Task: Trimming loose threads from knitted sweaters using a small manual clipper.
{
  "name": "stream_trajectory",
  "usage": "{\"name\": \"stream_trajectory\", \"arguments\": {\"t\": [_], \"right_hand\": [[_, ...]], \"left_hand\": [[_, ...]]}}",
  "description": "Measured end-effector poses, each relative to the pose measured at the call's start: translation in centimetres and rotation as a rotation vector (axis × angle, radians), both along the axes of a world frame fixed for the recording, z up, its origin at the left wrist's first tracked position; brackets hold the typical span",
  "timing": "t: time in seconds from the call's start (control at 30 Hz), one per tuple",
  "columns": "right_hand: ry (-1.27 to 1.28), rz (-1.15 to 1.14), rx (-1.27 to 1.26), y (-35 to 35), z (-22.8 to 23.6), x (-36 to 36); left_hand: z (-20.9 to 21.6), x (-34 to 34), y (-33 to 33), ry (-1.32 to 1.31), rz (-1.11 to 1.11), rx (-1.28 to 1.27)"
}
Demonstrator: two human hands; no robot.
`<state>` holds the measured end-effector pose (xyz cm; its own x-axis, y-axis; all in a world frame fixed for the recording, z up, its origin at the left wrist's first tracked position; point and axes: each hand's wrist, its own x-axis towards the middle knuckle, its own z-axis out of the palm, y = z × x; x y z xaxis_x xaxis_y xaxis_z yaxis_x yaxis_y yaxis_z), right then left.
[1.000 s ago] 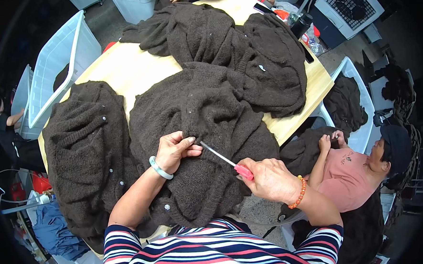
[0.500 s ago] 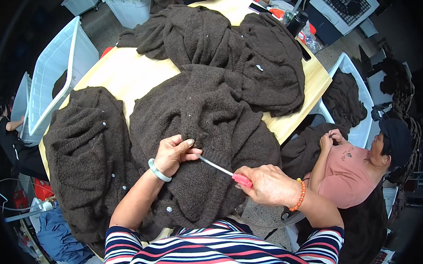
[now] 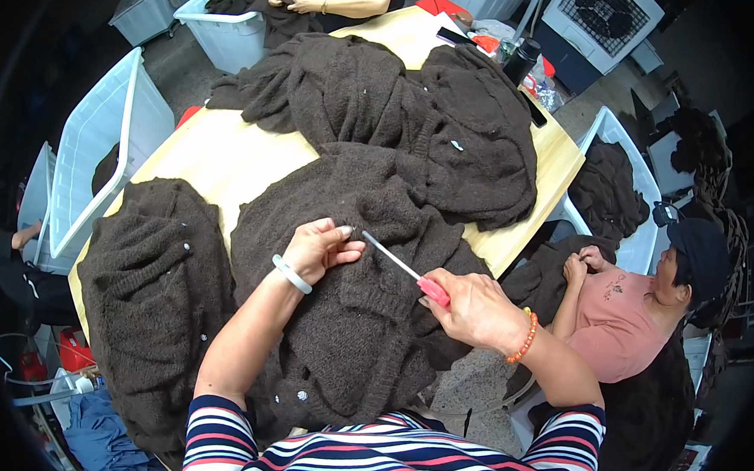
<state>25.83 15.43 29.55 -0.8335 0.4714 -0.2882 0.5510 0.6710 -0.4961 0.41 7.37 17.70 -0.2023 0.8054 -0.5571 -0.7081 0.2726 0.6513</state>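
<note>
A dark brown knit garment (image 3: 338, 336) lies bunched on the table in front of me, with small pale buttons near its lower edge. My left hand (image 3: 315, 251), a pale bangle at its wrist, is closed in a pinch at the knit near the middle of the garment. The fabric between those fingertips is too small to make out clearly. My right hand (image 3: 482, 311), with an orange bead bracelet, grips the pink handle of a thin metal-shafted tool (image 3: 394, 259). Its tip points at the cloth just right of my left fingertips; the tip's shape is unclear.
More brown knits lie in a left pile (image 3: 152, 300) and a far pile (image 3: 342, 89) on the wooden table (image 3: 202, 154). White bins (image 3: 112, 162) surround it. A person in pink (image 3: 615, 320) sits at right, handling brown cloth; another works across the table. A black bottle (image 3: 522, 61) stands far right.
The whole view has shifted, so the table sits lower in the picture. Relative to the garment, both hands have moved farther from me, and the tool's tip has come slightly off my left fingers.
</note>
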Motion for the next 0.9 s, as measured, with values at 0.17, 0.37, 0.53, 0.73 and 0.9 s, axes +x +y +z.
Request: {"name": "stream_trajectory", "arguments": {"t": [0.17, 0.37, 0.53, 0.73, 0.9], "right_hand": [[-0.090, 0.059, -0.014, 0.6, 0.3, -0.3], [-0.123, 0.090, -0.071, 0.8, -0.1, -0.2], [-0.115, 0.089, -0.045, 0.9, -0.4, -0.2], [-0.113, 0.085, -0.071, 1.0, -0.7, 0.0], [-0.108, 0.113, -0.132, 1.0, -0.4, 0.1]], "left_hand": [[-1.3, 0.6, -1.2, 0.154, -0.007, 0.092], [-0.8, 1.2, -1.5, 0.120, 0.009, 0.109], [-1.4, 1.2, -1.9, 0.117, -0.023, 0.131], [-1.8, 1.2, -2.2, 0.106, -0.024, 0.192], [-1.6, 1.0, -2.4, 0.070, -0.035, 0.193]]}}
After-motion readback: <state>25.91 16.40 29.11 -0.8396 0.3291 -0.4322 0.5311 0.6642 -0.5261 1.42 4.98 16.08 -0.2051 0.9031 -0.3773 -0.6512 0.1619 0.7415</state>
